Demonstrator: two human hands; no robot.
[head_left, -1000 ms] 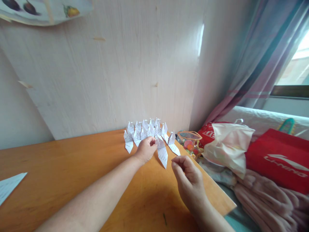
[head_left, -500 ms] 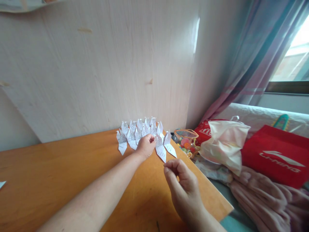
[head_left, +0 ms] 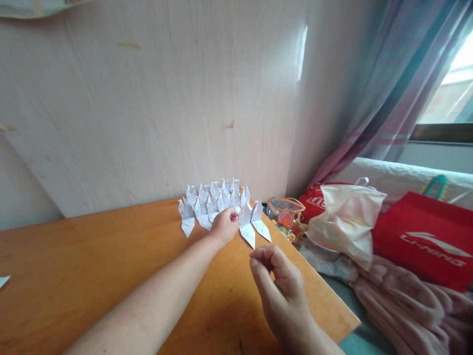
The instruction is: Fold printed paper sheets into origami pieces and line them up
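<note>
Left hand (head_left: pixel 223 229) pinching a paper bird (head_left: pixel 247 233) beside other birds (head_left: pixel 201 209) on the tabletop (head_left: pixel 111 259), I hold my right hand (head_left: pixel 284 291) loosely clenched near the pinched bird's pointed end.

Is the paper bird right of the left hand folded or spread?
Folded: the paper bird beside the left hand shows creased, angled panels.

Shows smooth wood in the table (head_left: pixel 111 266), matt paper in the birds (head_left: pixel 246 217) atop it, fleecy pile in the cloth (head_left: pixel 402 291) beside it.
</note>
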